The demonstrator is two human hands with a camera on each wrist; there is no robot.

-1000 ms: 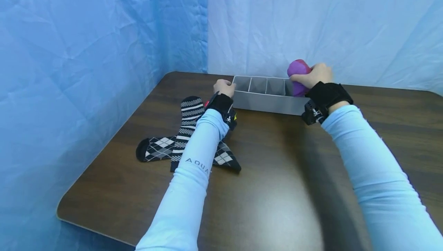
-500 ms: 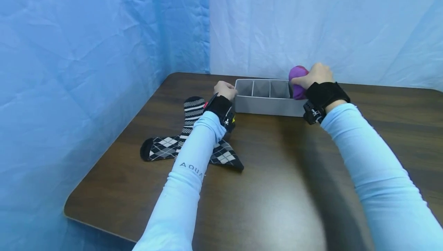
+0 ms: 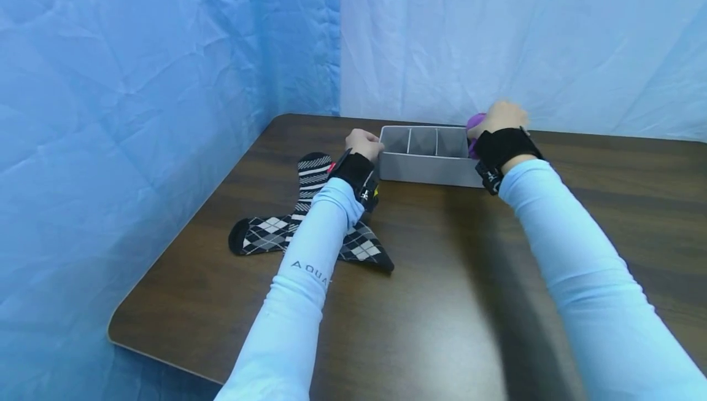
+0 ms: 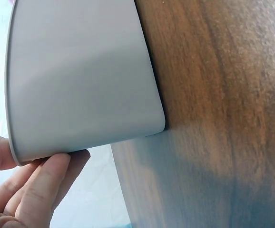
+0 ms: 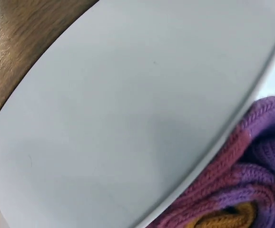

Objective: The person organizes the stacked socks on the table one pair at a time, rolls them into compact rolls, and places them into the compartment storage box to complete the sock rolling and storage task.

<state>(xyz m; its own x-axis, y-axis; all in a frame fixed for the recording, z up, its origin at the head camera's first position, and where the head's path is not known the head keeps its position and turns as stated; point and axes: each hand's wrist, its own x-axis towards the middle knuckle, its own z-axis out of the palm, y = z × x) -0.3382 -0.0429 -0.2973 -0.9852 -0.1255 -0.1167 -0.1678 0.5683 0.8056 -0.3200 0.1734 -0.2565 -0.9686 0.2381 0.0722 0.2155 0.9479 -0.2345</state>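
Observation:
A grey box (image 3: 431, 169) with a row of compartments stands at the back of the table. My left hand (image 3: 363, 143) pinches its left end; in the left wrist view the thumb and fingers (image 4: 44, 187) meet around the corner just under the rim. At the right end, my right hand (image 3: 504, 117) holds a rolled knit sock bundle (image 3: 476, 121), purple in the head view and mostly covered by the hand. Purple, red and orange folds of the bundle (image 5: 270, 111) show along the box rim in the right wrist view, where the right fingers are out of sight.
A striped black-and-white sock (image 3: 312, 175) lies across an argyle sock (image 3: 264, 234) left of the box, partly under my left forearm. Red and yellow bits peek out by the left wrist. Blue sheeting (image 3: 166, 81) hangs behind and left of the table (image 3: 420, 303).
My right hand has lowered the sock bundle into the box's right end and shifted slightly left over it. The left hand stays at the box's left end.

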